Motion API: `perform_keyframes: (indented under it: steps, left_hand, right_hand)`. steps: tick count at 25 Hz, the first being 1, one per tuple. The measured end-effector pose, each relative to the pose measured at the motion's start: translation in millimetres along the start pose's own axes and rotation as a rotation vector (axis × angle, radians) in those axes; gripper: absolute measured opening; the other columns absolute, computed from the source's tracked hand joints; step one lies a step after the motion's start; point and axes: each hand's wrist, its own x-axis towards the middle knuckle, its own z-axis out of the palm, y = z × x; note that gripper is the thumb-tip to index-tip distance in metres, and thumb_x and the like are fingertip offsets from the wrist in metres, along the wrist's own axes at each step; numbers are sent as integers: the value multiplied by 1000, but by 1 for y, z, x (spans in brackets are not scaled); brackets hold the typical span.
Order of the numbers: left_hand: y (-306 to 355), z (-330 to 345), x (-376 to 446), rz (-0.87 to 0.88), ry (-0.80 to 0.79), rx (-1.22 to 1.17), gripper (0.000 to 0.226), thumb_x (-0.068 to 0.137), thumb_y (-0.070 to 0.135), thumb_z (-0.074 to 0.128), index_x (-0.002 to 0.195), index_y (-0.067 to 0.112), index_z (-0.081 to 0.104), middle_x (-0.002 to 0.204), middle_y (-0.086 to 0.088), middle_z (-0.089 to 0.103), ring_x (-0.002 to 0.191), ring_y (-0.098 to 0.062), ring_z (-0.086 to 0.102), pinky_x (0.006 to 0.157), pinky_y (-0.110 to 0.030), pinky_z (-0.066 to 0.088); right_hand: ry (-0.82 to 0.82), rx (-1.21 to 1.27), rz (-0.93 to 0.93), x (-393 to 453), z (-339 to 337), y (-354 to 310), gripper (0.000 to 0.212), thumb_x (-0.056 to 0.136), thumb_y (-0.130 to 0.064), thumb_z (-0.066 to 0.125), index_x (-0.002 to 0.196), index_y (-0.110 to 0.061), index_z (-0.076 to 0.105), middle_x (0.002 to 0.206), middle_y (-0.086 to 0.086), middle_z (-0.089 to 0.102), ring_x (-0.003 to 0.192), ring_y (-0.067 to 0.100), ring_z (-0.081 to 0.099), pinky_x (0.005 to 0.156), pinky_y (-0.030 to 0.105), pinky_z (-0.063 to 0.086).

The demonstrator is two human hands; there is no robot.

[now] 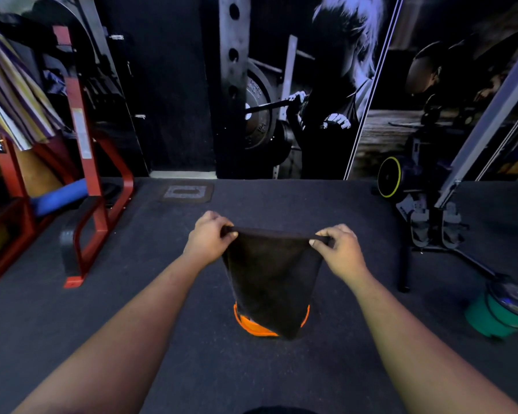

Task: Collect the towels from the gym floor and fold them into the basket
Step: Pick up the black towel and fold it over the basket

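head view: left hand (210,234) and right hand (340,249) are each pinching a top corner of the dark brown cloth towel (271,276), holding it stretched and hanging over the orange round basket (245,322) on the floor. fold looks mid-way; towel not yet in the basket, whose contents are hidden.
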Motion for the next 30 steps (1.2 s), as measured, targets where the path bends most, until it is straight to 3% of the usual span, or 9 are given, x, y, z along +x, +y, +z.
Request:
perform_keyframes:
  steps: [4, 6, 9, 14, 19, 21, 25, 27, 30]
  left_hand:
    - [24, -10, -3, -95, -67, -938, 13, 102, 23, 60, 104, 11, 63, 95, -6, 69, 90, -19, 66, 88, -38, 51]
    - [49, -16, 4, -70, -26, -1061, 17, 102, 27, 60, 107, 11, 64, 102, -9, 72, 96, -20, 68, 94, -40, 54]
    - [69, -29, 10, -41, 39, -1264, 23, 94, 29, 70, 113, 18, 65, 118, -12, 71, 113, -25, 67, 106, -48, 51]
    - [19, 22, -41, -170, -499, -893, 37, 84, 6, 79, 120, 12, 70, 117, -6, 75, 111, -21, 70, 106, -44, 51]
    - [36, 54, -27, -408, -254, -1199, 17, 95, 3, 63, 109, 6, 72, 99, -11, 78, 89, -22, 74, 79, -31, 60]
    - [34, 66, -18, -447, -170, -1027, 10, 96, 12, 66, 102, 8, 72, 95, -11, 78, 90, -28, 74, 77, -36, 60]
    - [37, 91, -22, -449, -67, -599, 24, 89, 27, 76, 101, 11, 62, 93, -5, 66, 90, -22, 63, 80, -33, 49]
    - [46, 99, -23, -463, -7, -551, 43, 94, 24, 72, 130, 16, 51, 109, -4, 59, 103, -22, 59, 92, -31, 47]
    - [41, 114, -21, -361, -151, -641, 59, 86, 22, 80, 139, 16, 54, 122, 2, 63, 115, -17, 63, 94, -16, 49]
  right_hand:
    - [-16, 1008, 139, -9, -15, -19, 28, 82, -28, 82, 102, -22, 64, 101, -1, 66, 98, 14, 61, 89, 30, 50]
    - [-134, 984, 192, -26, -7, -16, 47, 73, -21, 88, 113, -20, 63, 109, -7, 74, 104, 12, 67, 94, 29, 55]
    - [-190, 766, 251, -45, 8, -6, 34, 80, -6, 81, 110, -16, 70, 111, -1, 77, 102, 12, 71, 100, 36, 55]
    - [-72, 1042, 389, -22, -8, -14, 23, 93, -5, 67, 115, -11, 67, 117, 12, 74, 107, 22, 71, 92, 33, 58]
    - [-261, 780, 575, -27, -31, 3, 38, 97, -18, 67, 130, -16, 49, 114, -2, 67, 95, 9, 65, 82, 22, 50]
    - [-384, 691, 559, -40, -27, 24, 37, 95, -6, 67, 126, -9, 48, 114, 3, 69, 87, 6, 66, 73, 18, 53]
    - [-232, 611, 458, -44, -20, 53, 47, 95, 6, 62, 132, -18, 46, 108, -13, 57, 88, -8, 57, 71, 2, 46]
    - [-224, 527, 362, -35, -16, 66, 35, 94, 0, 67, 120, -22, 60, 117, -13, 61, 111, 7, 62, 87, 8, 46]
    - [-403, 358, 345, -22, -9, 91, 41, 78, -15, 87, 112, -29, 68, 122, -2, 68, 118, 21, 64, 100, 31, 52]
